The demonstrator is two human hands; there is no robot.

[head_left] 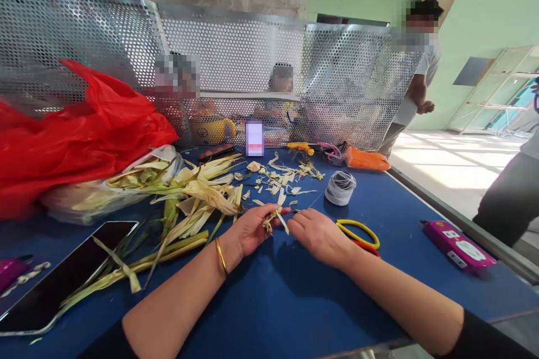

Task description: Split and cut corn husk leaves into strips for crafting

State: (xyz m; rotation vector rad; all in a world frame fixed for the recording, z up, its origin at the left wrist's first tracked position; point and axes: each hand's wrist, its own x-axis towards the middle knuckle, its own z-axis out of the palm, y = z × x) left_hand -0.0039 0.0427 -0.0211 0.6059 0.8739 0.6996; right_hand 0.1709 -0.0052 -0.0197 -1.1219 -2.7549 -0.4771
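The left hand (255, 230) pinches a small husk piece (269, 223), held in front of the spool (340, 188) and to its left. The right hand (319, 236) is just before the spool, its fingers curled together; a thin string (315, 200) runs from the spool towards it, but I cannot tell whether the fingertips grip it. The step in hand looks like shaping or binding the piece. The next move seems to call for a firm left pinch and fine right fingerwork. Husks (202, 190) lie left of the spool on the table (261, 308), with scraps (280, 180) between.
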